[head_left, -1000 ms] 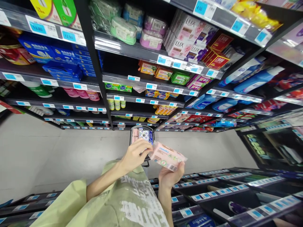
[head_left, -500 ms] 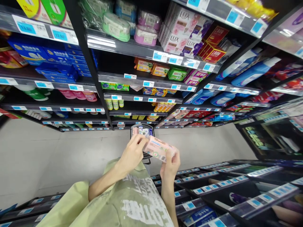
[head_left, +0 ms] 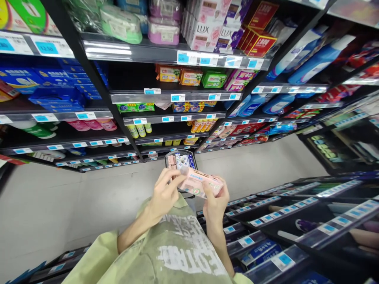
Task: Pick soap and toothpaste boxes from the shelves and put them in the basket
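Note:
Between my two hands is a pale pink oblong packet (head_left: 194, 183) with printed text and small round marks, tilted down to the right. My left hand (head_left: 164, 193) pinches its left end, where a bit of whitish, see-through wrap seems to stick up. Around the right end, my right hand (head_left: 216, 199) is closed with the thumb lying on the printed face. Just beyond and below the packet stands a dark basket (head_left: 194, 153), partly hidden by my hands. In it are pink packs (head_left: 171, 161) and a white-and-blue pack (head_left: 184, 161).
Ahead rise dark shelves (head_left: 136, 96) with price tags, carrying LUX boxes (head_left: 204, 33), soap packs (head_left: 169, 73) and blue bottles (head_left: 321, 59). Another shelf row (head_left: 266, 236) runs close by on the lower right. Grey floor (head_left: 103, 201) lies between.
The view has shifted slightly, so the shelves appear lower and further left. My right thumb has slid inward over the packet's face. Both hands still hold the packet.

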The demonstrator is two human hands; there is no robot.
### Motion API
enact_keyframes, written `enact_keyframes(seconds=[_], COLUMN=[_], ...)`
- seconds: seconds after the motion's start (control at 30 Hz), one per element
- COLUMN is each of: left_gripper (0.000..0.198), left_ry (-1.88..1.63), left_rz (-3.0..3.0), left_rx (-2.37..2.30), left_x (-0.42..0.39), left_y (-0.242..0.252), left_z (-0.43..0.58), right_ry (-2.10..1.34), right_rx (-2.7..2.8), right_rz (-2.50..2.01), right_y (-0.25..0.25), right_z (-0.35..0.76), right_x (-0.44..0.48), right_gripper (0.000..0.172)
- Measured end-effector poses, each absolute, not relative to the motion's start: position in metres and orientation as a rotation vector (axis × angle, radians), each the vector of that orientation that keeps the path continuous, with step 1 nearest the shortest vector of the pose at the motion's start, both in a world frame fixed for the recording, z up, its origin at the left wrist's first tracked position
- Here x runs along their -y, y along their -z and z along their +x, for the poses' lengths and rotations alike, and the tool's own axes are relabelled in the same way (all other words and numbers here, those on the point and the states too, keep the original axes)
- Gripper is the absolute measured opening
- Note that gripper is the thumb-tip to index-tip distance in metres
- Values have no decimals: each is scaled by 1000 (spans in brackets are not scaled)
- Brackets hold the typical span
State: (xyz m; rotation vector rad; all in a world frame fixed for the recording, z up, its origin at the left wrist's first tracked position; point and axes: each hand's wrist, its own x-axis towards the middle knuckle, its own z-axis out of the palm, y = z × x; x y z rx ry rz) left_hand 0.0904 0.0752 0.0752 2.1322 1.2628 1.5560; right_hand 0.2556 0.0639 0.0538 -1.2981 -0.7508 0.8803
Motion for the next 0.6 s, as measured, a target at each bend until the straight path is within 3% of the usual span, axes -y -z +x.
enact_keyframes(seconds=[0.2, 0.6], left_gripper=[45, 42], left_ry=[-1672, -1412], left_rz=[2155, 2025], left_rx=[-1287, -1270], left_x=[-76, -84], left_y=[-72, -82], left_z=[93, 92], right_ry=[-887, -836], right_rx=[775, 818], right_rz=[-1293, -1313], right_y=[-56, -56], right_z=[257, 257], right_x=[-64, -66], right_gripper=[43, 42])
